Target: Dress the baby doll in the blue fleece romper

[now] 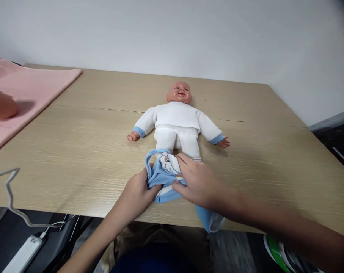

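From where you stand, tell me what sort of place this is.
Probably an indoor practice or demo room: a baby doll lies on a bare wooden table against a plain white wall, with a power strip below.

Pale wooden bench [75,151] against a white wall [189,34]. Pink cloth [32,87] spread over the far left corner. White cable [9,189] hanging off the near left edge, above a white power strip [22,256] below.

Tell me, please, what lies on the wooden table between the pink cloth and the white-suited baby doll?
Only bare wooden table between pink cloth and baby doll, in the head view.
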Demonstrator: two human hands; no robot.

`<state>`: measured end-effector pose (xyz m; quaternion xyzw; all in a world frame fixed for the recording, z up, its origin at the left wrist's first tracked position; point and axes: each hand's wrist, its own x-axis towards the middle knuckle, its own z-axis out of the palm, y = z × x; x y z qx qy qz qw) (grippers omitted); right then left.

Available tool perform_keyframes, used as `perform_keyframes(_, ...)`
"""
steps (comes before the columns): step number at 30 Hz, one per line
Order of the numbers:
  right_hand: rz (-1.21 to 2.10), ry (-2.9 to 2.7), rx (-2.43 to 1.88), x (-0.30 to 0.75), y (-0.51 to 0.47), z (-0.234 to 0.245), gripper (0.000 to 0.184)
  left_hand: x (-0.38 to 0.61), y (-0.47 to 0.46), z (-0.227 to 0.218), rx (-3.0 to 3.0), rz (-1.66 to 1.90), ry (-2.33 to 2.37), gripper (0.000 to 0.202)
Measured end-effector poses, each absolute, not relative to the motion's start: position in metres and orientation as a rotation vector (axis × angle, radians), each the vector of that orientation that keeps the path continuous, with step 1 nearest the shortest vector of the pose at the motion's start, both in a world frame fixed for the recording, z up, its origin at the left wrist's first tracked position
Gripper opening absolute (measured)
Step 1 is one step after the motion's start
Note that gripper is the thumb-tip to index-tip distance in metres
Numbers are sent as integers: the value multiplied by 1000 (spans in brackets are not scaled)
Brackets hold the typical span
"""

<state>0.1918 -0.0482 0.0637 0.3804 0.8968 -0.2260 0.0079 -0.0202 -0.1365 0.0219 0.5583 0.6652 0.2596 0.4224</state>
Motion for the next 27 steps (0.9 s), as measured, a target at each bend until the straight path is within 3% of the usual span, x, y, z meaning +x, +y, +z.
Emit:
perform_keyframes(3, -855, 2881, 1211, 199, -36, 57, 20, -20, -124, 13, 1381, 828, 1625, 48)
perform_keyframes(8, -1216, 3014, 936, 207, -30, 54, 71, -20, -122, 10, 1315, 943, 1444, 61)
perform_keyframes(10, -1241, 2964, 898, 208, -31, 55, 80, -19, -124, 15, 1245, 949, 1411, 67)
perform_keyframes(15, -1337, 2992, 914, 208, -34, 50, 90, -16, -132, 18, 1025, 897, 1391, 47)
perform_keyframes(19, -1456, 3063, 932, 208, -35, 44, 99, -14, -135, 10, 1020, 1141, 1381, 54)
perform_keyframes(21, -1516, 3103, 908, 208, -35, 45, 95, -14, -135, 10, 1042, 1223, 1361, 60)
perform_keyframes(23, -1555, 3144, 936, 208, -35, 49, 79, -15, -134, 13, 1066, 1228, 1357, 60)
perform_keyframes(27, -1549, 3154, 1054, 209, -34, 54, 26, -17, -131, 19, 1129, 1232, 1370, 26)
